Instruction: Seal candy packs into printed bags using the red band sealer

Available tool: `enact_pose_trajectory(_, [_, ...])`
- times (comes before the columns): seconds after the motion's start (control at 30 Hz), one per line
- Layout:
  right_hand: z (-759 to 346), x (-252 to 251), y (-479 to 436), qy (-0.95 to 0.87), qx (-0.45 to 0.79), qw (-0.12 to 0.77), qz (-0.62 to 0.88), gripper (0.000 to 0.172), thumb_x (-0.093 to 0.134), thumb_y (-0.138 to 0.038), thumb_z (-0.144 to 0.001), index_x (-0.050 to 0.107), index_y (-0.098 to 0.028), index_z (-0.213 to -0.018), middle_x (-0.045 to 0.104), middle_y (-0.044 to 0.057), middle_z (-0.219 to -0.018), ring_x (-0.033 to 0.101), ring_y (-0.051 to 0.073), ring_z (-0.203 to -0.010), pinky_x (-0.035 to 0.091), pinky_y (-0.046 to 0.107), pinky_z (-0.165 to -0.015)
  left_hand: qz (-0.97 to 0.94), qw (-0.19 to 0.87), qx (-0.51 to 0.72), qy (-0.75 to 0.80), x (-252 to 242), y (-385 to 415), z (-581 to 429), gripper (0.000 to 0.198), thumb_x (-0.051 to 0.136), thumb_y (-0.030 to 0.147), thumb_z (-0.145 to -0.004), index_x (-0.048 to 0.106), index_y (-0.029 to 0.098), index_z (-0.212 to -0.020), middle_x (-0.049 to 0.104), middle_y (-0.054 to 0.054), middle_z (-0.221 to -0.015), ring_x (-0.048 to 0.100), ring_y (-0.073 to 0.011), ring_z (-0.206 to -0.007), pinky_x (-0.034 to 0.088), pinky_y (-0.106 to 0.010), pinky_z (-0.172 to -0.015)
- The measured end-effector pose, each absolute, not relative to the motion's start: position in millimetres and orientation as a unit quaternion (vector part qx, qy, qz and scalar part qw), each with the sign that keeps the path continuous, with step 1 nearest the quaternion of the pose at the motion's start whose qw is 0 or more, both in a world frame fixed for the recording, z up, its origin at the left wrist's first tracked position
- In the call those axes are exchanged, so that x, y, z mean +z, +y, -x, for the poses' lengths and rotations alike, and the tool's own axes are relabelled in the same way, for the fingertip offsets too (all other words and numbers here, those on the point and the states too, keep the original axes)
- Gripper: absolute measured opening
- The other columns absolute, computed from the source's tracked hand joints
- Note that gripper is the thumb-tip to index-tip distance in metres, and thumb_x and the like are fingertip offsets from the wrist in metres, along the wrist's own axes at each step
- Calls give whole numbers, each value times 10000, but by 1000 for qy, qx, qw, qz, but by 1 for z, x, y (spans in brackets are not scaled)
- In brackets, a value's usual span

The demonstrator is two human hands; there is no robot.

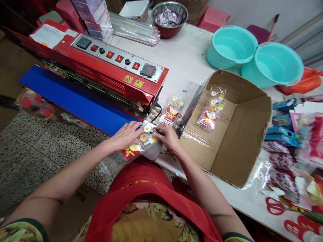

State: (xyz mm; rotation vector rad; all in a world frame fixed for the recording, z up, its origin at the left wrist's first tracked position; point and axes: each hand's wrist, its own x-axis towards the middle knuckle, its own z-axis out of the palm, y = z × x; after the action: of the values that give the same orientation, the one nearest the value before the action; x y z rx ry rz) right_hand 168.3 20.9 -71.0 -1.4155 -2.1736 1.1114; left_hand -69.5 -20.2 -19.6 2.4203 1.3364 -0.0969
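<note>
Speckled floor [30, 151] fills 8 o'clock. A red sealing machine [106, 67] with a blue belt [75, 101] stands at 10 o'clock, beside the white table [186, 57]. At the table's near edge, the left hand [126, 134] and right hand [168, 136] lie flat, fingers spread, pressing a clear toy packet [146, 138]. A metal bowl [171, 32] at 12 holds wrappers. The open cardboard box [252, 134] at 3 holds one packet [210, 114].

clear toy packet [143, 141] with red-yellow pieces; flat at table edge; beside blue conveyor belt

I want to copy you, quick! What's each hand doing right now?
Left hand: open, flat on the clear toy packet.
Right hand: open, fingertips pressing the same packet.
</note>
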Motion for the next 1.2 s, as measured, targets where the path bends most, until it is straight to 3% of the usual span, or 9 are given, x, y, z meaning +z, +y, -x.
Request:
enact_pose_trajectory(0.1, [-169,-72,22,-762,389,162,492,294,750,-299,-809,711,-246,-1096,638,64,-1084,543,263,-1011,429,397,-915,-857,192,-55,475,-16,-15,65,262,661,277,-825,549,218,-1055,429,-91,-1378,418,-282,-1199,429,-399,-901])
enact_pose_trajectory(0.27, [-170,-75,25,-764,390,169,485,269,726,-289,-832,712,-231,-1094,655,66,-1063,555,268,-1018,436,391,-912,-848,197,-58,489,-10,-6,61,371,682,329,-816,513,229,-1130,459,-88,-1300,459,-262,-1099,439,-371,-845])
enact_pose_trajectory(0.37, [-171,-76,26,-766,390,167,482,260,699,-295,-851,710,-246,-1106,652,66,-1073,551,273,-1028,437,397,-908,-843,220,-78,485,-9,-1,61,275,684,316,-812,542,212,-1024,488,-79,-1205,475,-250,-1044,441,-357,-817])
enact_pose_trajectory(0.63, [-172,-76,26,-761,397,183,479,310,760,-276,-799,715,-237,-1104,658,63,-1042,555,268,-1010,440,395,-904,-843,282,-29,457,-21,12,66,98,561,265,-871,630,208,-914,453,-66,-1266,414,-254,-1145,409,-399,-960])
enact_pose_trajectory(0.8, [-169,-77,23,-752,411,225,464,268,743,-275,-816,723,-220,-1077,651,78,-1025,569,267,-1000,449,403,-896,-832,274,86,474,-22,10,57,95,564,250,-867,640,195,-859,433,-67,-1258,401,-250,-1141,383,-438,-1009])
enact_pose_trajectory(0.9, [-167,-68,20,-741,449,261,426,252,646,-360,-900,719,-214,-1092,646,83,-1020,577,253,-997,451,402,-908,-804,276,167,499,-22,11,48,126,575,270,-867,631,173,-809,445,-75,-1208,430,-240,-1107,385,-430,-1009])
enact_pose_trajectory(1.03, [-166,-53,16,-717,532,274,358,440,396,-526,-999,717,-245,-1107,623,76,-1109,560,236,-1068,421,417,-980,-767,289,252,514,-24,14,35,129,559,271,-870,616,173,-808,482,-61,-1091,482,-213,-1083,413,-378,-988])
enact_pose_trajectory(1.2, [-165,-51,15,-670,547,302,400,431,649,-649,-811,764,-243,-899,519,86,-1288,462,264,-1241,334,435,-1081,-701,342,325,535,-28,11,30,107,549,242,-843,628,169,-841,507,-66,-1114,534,-190,-1060,466,-326,-910])
